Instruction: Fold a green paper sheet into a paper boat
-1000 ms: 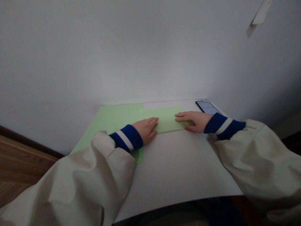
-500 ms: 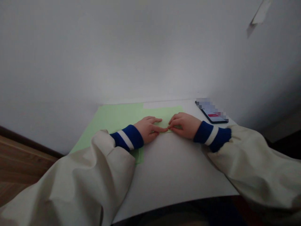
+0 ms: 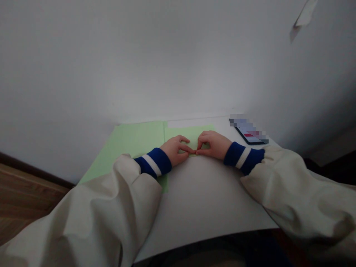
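Observation:
A small sheet of light green paper (image 3: pixel 191 131) lies on the white tabletop, its near edge under my fingers. My left hand (image 3: pixel 177 150) rests on its left part, fingers apart, with the index finger stretched along the near edge. My right hand (image 3: pixel 213 143) pinches that same edge, thumb and index fingertip together, almost touching the left fingertip. A narrow fold seems to run along this edge, but my fingers cover much of it. Larger green paper (image 3: pixel 136 138) lies to the left, partly beneath my left forearm.
A phone (image 3: pixel 249 130) with a lit screen lies at the back right of the white table (image 3: pixel 205 200). Behind the table rises a pale wall (image 3: pixel 167 66), with a loose white flap (image 3: pixel 306 14) at upper right. Wooden furniture (image 3: pixel 25 193) stands at the left.
My right hand has shifted slightly left along the paper's near edge, closer to my left fingertip. My left index finger is bent a little more. The view has moved slightly.

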### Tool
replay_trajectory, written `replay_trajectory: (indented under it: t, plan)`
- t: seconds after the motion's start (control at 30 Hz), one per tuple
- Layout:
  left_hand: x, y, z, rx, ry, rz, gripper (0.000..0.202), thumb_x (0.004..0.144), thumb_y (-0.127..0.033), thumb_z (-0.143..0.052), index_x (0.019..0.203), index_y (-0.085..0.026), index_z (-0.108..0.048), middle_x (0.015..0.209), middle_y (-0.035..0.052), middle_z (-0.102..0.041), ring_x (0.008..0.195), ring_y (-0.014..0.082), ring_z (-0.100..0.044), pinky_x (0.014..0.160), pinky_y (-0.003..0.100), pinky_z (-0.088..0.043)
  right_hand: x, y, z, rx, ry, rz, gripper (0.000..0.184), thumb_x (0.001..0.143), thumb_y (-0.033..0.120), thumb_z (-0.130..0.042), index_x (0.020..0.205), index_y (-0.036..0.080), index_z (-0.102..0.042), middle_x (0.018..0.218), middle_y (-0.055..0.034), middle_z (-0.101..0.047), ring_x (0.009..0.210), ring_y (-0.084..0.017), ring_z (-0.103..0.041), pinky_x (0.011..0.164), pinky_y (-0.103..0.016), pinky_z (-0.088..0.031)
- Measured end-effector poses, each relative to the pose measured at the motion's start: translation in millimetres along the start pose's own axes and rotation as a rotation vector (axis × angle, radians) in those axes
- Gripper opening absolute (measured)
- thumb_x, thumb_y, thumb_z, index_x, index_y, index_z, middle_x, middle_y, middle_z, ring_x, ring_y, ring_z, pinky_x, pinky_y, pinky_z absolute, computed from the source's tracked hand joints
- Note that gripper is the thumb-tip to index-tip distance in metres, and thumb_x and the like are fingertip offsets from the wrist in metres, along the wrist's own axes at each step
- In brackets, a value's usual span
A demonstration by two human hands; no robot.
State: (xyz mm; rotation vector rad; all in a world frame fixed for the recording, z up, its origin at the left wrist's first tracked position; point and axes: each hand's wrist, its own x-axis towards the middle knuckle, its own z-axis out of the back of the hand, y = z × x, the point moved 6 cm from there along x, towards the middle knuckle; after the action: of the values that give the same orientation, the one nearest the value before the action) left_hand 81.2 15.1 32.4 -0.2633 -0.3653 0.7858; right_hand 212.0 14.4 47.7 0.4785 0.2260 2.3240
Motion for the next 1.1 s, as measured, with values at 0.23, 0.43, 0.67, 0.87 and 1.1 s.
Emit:
replay_trajectory:
  t: [0.23, 0.43, 0.67, 0.87, 1.1]
  plan:
    - [0.6, -4.0, 6.3, 0.051, -0.056, -0.051, 0.021, 0.079, -0.030, -0.056, 0.093, -0.025, -0.071, 0.102, 0.0056, -0.058, 0.096, 0.0186, -0.054, 0.093, 0.037, -0.041, 1.9, 2.9, -0.3, -0.039, 0.009, -0.032, 0.029, 0.071, 0.046, -0.065, 0.077, 0.018, -0.064, 0.085, -0.0060, -0.060, 0.083, -0.018, -0.054, 0.080, -0.032, -0.039]
    - [-0.8, -8.3, 5.1, 0.229, -0.030, -0.060, 0.044, 0.083, -0.041, -0.048, 0.122, -0.021, -0.055, 0.117, 0.0109, -0.054, 0.108, 0.0249, -0.048, 0.097, 0.042, -0.037, 3.3, 7.6, 0.0, -0.074, -0.007, -0.032, 0.034, 0.071, 0.051, -0.063, 0.076, 0.018, -0.061, 0.084, -0.0061, -0.058, 0.084, -0.018, -0.053, 0.080, -0.032, -0.039]
    - [-1.7, -0.8, -0.1, 0.275, 0.047, -0.018, 0.052, 0.084, -0.053, -0.043, 0.127, -0.025, -0.051, 0.134, 0.0099, -0.045, 0.123, 0.0266, -0.041, 0.104, 0.042, -0.029, 3.6, 4.7, -1.2, -0.070, 0.004, -0.046, 0.037, 0.068, 0.054, -0.064, 0.074, 0.018, -0.061, 0.079, -0.0048, -0.055, 0.077, -0.017, -0.052, 0.076, -0.031, -0.039]
    - [-1.4, 3.3, -5.2, 0.296, 0.141, 0.038, 0.063, 0.079, -0.061, -0.046, 0.133, -0.028, -0.042, 0.141, 0.0095, -0.038, 0.128, 0.0299, -0.035, 0.106, 0.045, -0.025, 3.6, -6.0, -4.5, -0.076, 0.110, -0.137, 0.039, 0.064, 0.056, -0.065, 0.076, 0.019, -0.057, 0.077, -0.0029, -0.055, 0.069, -0.015, -0.049, 0.063, -0.027, -0.036]
    - [-4.1, 13.2, -9.4, 0.335, 0.236, 0.179, 0.067, 0.078, -0.064, -0.044, 0.137, -0.034, -0.035, 0.147, 0.0068, -0.027, 0.134, 0.0411, -0.016, 0.104, 0.058, -0.017, -2.9, -21.1, -4.4, -0.119, 0.196, -0.240, 0.046, 0.061, 0.060, -0.065, 0.080, 0.020, -0.053, 0.073, -0.0006, -0.055, 0.059, -0.012, -0.045, 0.053, -0.024, -0.030]
